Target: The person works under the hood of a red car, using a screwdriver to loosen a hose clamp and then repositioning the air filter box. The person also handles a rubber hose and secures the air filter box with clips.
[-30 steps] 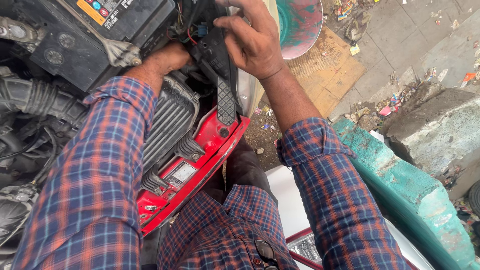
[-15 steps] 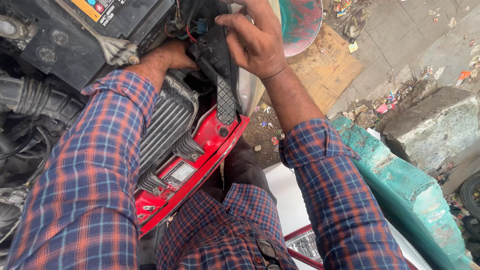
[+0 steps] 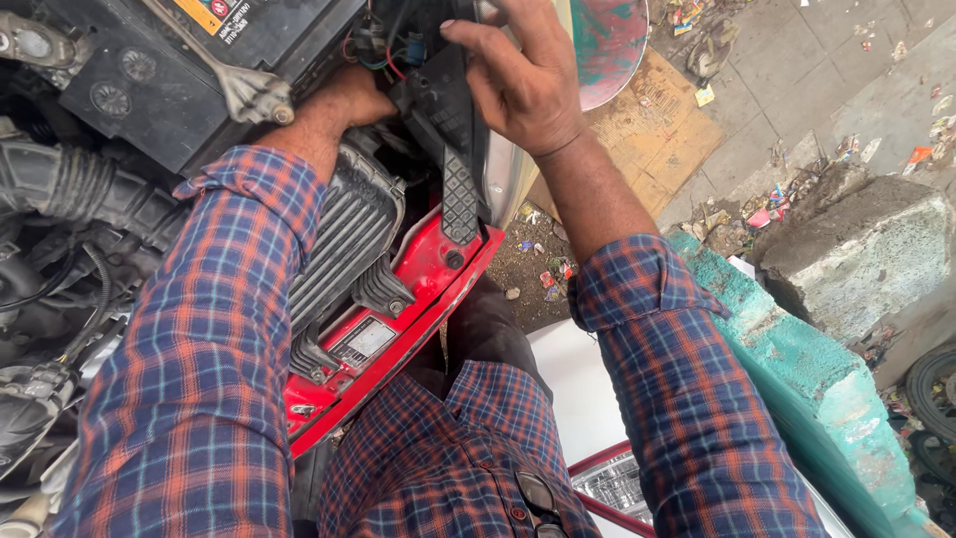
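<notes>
I lean over a red car's open engine bay. My right hand point(image 3: 523, 85) grips the top of a black plastic bracket point(image 3: 450, 149) that stands at the red front panel point(image 3: 423, 284). My left hand point(image 3: 344, 105) reaches down beside the black battery point(image 3: 189, 70), behind that bracket; its fingers are hidden, so I cannot tell what they hold. A ribbed grey metal unit point(image 3: 344, 239) lies just below my left wrist. Small wires and a blue connector point(image 3: 413, 48) sit above the bracket.
A black ribbed air hose point(image 3: 85, 189) runs at the left. A metal clamp bar point(image 3: 239, 85) crosses the battery. Outside the car are a flattened cardboard sheet point(image 3: 662, 125), a teal-painted concrete kerb point(image 3: 827, 379), a concrete block point(image 3: 856, 254) and scattered litter.
My right hand has shifted slightly on the bracket top, and my view has drifted a little; the left hand stays tucked by the battery.
</notes>
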